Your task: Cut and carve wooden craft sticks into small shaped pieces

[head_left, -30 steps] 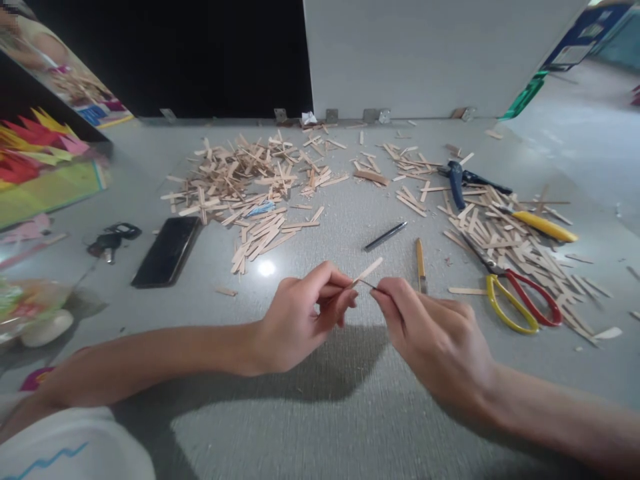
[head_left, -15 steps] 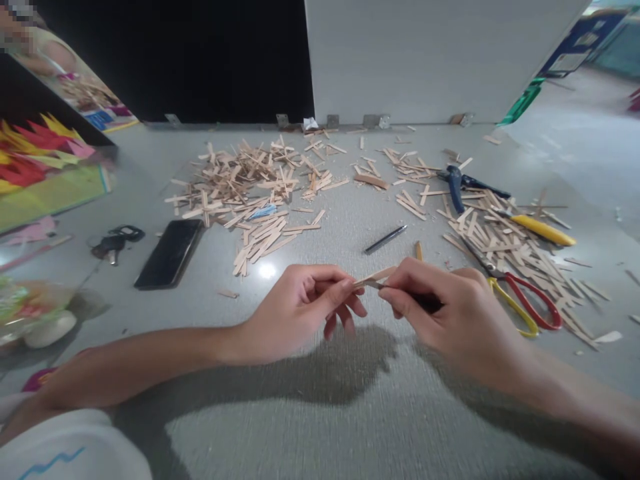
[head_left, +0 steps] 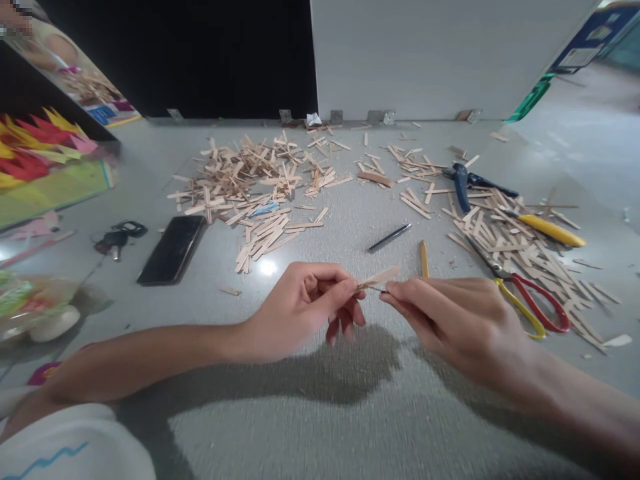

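Note:
My left hand pinches a thin wooden craft stick between thumb and forefinger, its pale end pointing right and slightly up. The other left fingers are loosely curled below. My right hand is closed round a thin tool with a narrow metal tip. That tip meets the stick close to my left fingertips; the rest of the tool is hidden in my hand, so its kind is unclear. Both hands are held above the grey table. Just beyond them lie a dark pen and a yellow stick-like piece.
Cut wooden sticks form a left heap and a right heap. Among the right ones lie blue-handled pliers, a yellow-handled tool and red-and-yellow scissors. A phone and keys lie left.
My right hand has turned and moved slightly right, with the tool tip drawn back a little along the stick. More of the yellow piece shows. My left hand is nearly still.

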`<state>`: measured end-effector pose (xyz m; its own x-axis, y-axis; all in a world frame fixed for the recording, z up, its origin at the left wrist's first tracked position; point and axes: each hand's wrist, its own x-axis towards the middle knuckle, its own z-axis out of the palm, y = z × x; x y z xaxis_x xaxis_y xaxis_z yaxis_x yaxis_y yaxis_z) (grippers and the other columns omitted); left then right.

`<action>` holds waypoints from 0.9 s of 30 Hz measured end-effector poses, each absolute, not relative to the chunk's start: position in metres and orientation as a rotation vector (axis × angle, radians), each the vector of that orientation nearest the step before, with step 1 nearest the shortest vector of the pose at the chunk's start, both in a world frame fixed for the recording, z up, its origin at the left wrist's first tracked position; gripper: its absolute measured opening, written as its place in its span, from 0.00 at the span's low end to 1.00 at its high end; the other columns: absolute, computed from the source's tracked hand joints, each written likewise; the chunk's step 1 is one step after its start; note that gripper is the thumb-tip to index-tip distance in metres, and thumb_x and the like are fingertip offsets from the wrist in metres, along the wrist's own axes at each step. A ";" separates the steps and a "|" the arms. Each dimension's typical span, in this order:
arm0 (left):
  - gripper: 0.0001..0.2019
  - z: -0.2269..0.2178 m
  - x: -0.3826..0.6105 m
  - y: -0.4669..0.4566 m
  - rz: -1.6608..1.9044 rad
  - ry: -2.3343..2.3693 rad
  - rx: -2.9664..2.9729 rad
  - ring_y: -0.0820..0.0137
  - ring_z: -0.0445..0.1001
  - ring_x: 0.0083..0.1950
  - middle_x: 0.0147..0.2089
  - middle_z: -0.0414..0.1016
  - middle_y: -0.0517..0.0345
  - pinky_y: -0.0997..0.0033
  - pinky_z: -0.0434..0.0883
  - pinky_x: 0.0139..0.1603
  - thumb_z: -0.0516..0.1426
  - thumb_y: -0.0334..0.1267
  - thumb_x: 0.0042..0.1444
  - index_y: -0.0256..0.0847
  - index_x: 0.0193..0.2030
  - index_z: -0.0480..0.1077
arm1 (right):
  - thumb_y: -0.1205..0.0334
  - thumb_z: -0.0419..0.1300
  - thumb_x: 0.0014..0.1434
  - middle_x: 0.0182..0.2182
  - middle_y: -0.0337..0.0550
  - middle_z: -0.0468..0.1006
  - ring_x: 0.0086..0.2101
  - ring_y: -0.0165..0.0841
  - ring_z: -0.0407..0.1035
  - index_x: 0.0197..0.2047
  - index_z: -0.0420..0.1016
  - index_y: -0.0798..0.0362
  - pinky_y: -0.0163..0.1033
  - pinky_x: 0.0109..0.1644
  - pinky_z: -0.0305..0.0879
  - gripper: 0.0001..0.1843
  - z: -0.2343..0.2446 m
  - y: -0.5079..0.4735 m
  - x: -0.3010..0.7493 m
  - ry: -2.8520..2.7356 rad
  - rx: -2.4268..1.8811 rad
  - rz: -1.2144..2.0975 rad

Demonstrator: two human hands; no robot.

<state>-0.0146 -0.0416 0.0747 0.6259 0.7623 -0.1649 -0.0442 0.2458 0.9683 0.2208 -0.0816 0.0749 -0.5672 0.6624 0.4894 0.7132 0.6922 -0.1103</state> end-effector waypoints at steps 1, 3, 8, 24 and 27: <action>0.19 0.075 -0.015 -0.042 0.623 0.730 1.211 0.75 0.74 0.23 0.27 0.79 0.56 0.79 0.72 0.22 0.66 0.49 0.67 0.35 0.33 0.77 | 0.73 0.53 0.74 0.23 0.35 0.75 0.22 0.29 0.63 0.34 0.74 0.49 0.39 0.27 0.56 0.17 0.076 -0.081 0.222 -2.434 -1.032 -0.163; 0.19 0.075 -0.015 -0.041 0.621 0.727 1.213 0.75 0.74 0.23 0.27 0.79 0.56 0.79 0.72 0.22 0.66 0.50 0.67 0.35 0.33 0.77 | 0.73 0.53 0.73 0.24 0.37 0.76 0.23 0.30 0.64 0.34 0.75 0.49 0.40 0.27 0.57 0.18 0.079 -0.080 0.222 -2.490 -0.992 -0.230; 0.18 0.070 -0.015 -0.038 0.612 0.693 1.207 0.76 0.73 0.23 0.27 0.79 0.57 0.79 0.72 0.23 0.65 0.48 0.68 0.34 0.34 0.77 | 0.75 0.50 0.73 0.27 0.41 0.80 0.24 0.32 0.68 0.40 0.79 0.51 0.40 0.26 0.60 0.18 0.089 -0.079 0.222 -2.575 -0.887 -0.432; 0.16 0.069 -0.014 -0.024 0.376 0.704 1.387 0.75 0.77 0.32 0.34 0.82 0.55 0.76 0.76 0.38 0.52 0.31 0.74 0.34 0.37 0.78 | 0.75 0.49 0.75 0.25 0.39 0.76 0.23 0.33 0.68 0.39 0.77 0.54 0.42 0.27 0.58 0.18 0.094 -0.078 0.222 -2.708 -0.857 -0.565; 0.15 0.067 -0.013 -0.025 0.374 0.735 1.389 0.74 0.78 0.32 0.33 0.81 0.56 0.76 0.77 0.37 0.53 0.33 0.74 0.35 0.35 0.77 | 0.75 0.50 0.75 0.25 0.39 0.75 0.24 0.33 0.68 0.39 0.77 0.54 0.42 0.28 0.59 0.17 0.093 -0.079 0.221 -2.712 -0.851 -0.575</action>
